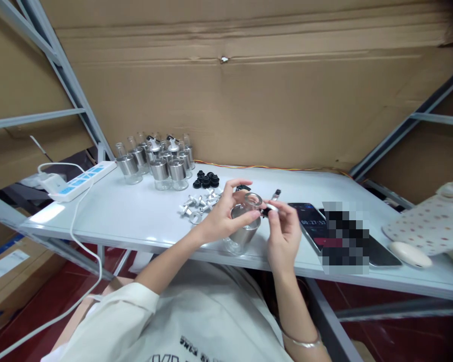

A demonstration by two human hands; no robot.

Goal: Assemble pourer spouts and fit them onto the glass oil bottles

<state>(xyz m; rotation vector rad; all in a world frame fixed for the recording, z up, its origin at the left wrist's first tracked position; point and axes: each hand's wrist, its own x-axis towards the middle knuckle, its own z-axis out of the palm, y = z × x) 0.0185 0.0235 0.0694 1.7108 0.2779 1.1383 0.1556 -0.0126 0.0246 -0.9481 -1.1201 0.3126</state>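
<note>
**Head view: a bottle steadied while a small part is brought to its neck**

Head camera pictures show a glass bottle [244,226] with a steel sleeve, gripped by the left hand [222,217] just above the near edge of the white table [128,211]. It is tilted with its open mouth toward the right hand — a hold that seems meant to present the neck. The left fingers are curled round the body, closed on it. A small white-and-black stopper piece [271,207] is pinched between the thumb and fingertips of the right hand [284,234], just beside the mouth; whether it touches the rim cannot be told. Supplies are kept within reach: finished bottles [156,161] are grouped at the back, black caps [206,179] and white spouts [197,203] lie between. A phone [310,221] and a power strip [83,179] are set aside.
</note>
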